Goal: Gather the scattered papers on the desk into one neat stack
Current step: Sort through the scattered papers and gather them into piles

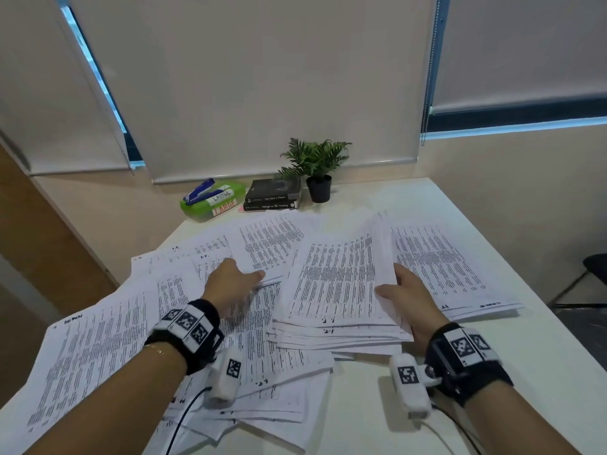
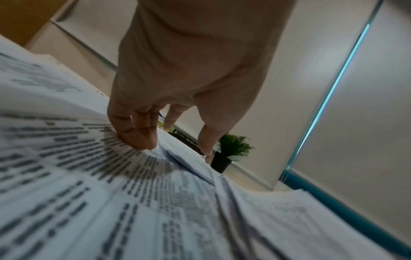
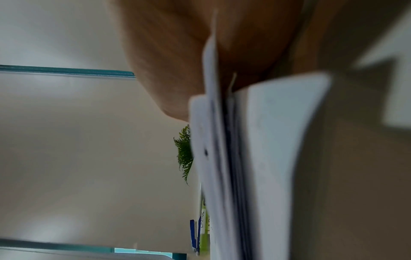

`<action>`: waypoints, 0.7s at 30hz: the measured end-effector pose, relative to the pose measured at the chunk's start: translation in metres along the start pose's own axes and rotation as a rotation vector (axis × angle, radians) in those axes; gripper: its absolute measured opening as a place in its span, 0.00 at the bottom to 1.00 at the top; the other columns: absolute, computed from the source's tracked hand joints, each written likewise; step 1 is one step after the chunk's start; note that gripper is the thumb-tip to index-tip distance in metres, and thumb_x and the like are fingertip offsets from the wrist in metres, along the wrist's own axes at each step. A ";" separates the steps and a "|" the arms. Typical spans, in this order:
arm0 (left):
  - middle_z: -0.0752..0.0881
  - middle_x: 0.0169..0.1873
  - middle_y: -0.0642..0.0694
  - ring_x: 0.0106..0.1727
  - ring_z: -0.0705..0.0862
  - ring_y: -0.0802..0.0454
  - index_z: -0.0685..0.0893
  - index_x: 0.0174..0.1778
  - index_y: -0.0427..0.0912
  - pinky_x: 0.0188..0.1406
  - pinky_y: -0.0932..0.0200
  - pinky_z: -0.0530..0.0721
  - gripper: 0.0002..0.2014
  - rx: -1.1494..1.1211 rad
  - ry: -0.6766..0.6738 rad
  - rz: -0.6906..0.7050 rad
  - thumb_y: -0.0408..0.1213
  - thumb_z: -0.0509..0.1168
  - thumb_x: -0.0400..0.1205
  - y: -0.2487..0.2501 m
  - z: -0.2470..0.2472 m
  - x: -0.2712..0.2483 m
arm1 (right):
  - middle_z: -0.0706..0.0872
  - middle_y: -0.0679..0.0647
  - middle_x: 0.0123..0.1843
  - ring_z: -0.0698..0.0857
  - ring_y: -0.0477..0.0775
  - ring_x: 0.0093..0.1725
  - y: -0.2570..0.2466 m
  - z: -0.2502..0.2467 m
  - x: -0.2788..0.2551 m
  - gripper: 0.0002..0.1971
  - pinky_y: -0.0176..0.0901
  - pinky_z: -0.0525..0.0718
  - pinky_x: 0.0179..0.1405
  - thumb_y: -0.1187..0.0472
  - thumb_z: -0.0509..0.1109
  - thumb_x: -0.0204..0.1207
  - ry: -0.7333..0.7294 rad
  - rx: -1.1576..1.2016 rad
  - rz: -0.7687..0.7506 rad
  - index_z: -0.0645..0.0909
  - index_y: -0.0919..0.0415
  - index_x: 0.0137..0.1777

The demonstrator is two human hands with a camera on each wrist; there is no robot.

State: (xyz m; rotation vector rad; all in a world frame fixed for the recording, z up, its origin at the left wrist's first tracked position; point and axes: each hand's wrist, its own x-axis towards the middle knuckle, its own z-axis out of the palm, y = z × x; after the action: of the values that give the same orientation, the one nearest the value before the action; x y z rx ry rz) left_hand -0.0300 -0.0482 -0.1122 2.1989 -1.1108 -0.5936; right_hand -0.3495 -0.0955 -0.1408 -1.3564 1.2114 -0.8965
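1. A partly gathered bundle of papers (image 1: 338,290) is held by the right hand (image 1: 410,297) at its right edge, thumb on top and fingers curled beneath; in the right wrist view the sheet edges (image 3: 224,158) are seen clamped edge-on against the palm.
2. The left hand (image 1: 230,284) is laid on loose sheets (image 1: 262,247) just left of the bundle, fingers extended; in the left wrist view the fingertips (image 2: 138,139) are pressed onto a printed page, and nothing is gripped.
3. The decisive relation: the loose sheets under the left hand lie to the left of the bundle and slightly beyond it, their long axes fanned at differing angles, so the left hand is judged the nearer one for sliding them rightward onto the bundle.
4. More pages are spread toward the near left (image 1: 92,362), and another sheet (image 1: 443,267) lies right of the right hand.
5. The white surface (image 1: 525,372) also carries, at its far edge, a green box (image 1: 213,200) with a blue stapler (image 1: 198,191) on it, stacked dark books (image 1: 272,196) and a potted plant (image 1: 317,165).
6. Pale roller blinds (image 1: 262,77) are drawn behind, and a dark chair (image 1: 591,274) is partly seen at the right.
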 end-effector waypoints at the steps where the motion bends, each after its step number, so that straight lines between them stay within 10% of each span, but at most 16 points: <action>1: 0.75 0.43 0.47 0.40 0.76 0.51 0.76 0.55 0.43 0.38 0.55 0.71 0.20 0.053 0.019 -0.005 0.55 0.74 0.85 0.001 0.002 0.002 | 0.87 0.63 0.61 0.86 0.63 0.59 -0.003 0.000 -0.002 0.14 0.50 0.84 0.54 0.73 0.66 0.83 0.016 0.007 0.004 0.82 0.61 0.65; 7: 0.75 0.29 0.44 0.29 0.75 0.47 0.72 0.36 0.40 0.28 0.59 0.68 0.28 0.130 0.014 -0.053 0.49 0.86 0.74 0.010 0.012 0.014 | 0.87 0.58 0.60 0.83 0.50 0.50 -0.019 -0.011 -0.005 0.17 0.40 0.80 0.44 0.75 0.64 0.82 0.113 0.107 -0.018 0.82 0.61 0.65; 11: 0.91 0.36 0.32 0.41 0.91 0.38 0.85 0.36 0.33 0.36 0.52 0.83 0.17 -0.002 -0.003 -0.122 0.36 0.88 0.71 0.009 0.015 0.023 | 0.90 0.50 0.56 0.85 0.42 0.49 -0.036 -0.033 -0.005 0.18 0.32 0.81 0.40 0.77 0.63 0.81 0.166 0.145 -0.039 0.84 0.60 0.64; 13: 0.93 0.42 0.30 0.44 0.93 0.36 0.88 0.41 0.29 0.37 0.51 0.87 0.11 -0.079 0.004 -0.160 0.29 0.83 0.75 0.007 0.014 0.024 | 0.91 0.53 0.61 0.87 0.44 0.51 -0.044 -0.048 -0.004 0.20 0.34 0.82 0.45 0.78 0.63 0.80 0.177 0.181 -0.031 0.84 0.61 0.65; 18: 0.88 0.32 0.31 0.16 0.81 0.48 0.83 0.51 0.24 0.12 0.65 0.72 0.06 -0.317 0.034 -0.160 0.20 0.61 0.85 0.004 0.006 0.023 | 0.83 0.57 0.67 0.81 0.58 0.58 -0.052 -0.092 0.008 0.29 0.41 0.80 0.45 0.76 0.66 0.81 0.225 -0.013 0.045 0.75 0.54 0.80; 21: 0.91 0.33 0.30 0.25 0.87 0.41 0.81 0.52 0.25 0.17 0.61 0.77 0.06 -0.448 0.071 -0.155 0.20 0.59 0.85 0.003 -0.002 0.019 | 0.83 0.60 0.64 0.83 0.61 0.52 -0.032 -0.115 0.027 0.38 0.43 0.73 0.33 0.71 0.69 0.82 0.147 -0.330 0.111 0.62 0.51 0.89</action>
State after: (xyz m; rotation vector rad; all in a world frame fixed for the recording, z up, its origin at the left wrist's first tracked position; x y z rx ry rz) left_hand -0.0202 -0.0646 -0.1115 1.9047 -0.6919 -0.7442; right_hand -0.4487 -0.1498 -0.0940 -1.4830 1.5854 -0.7499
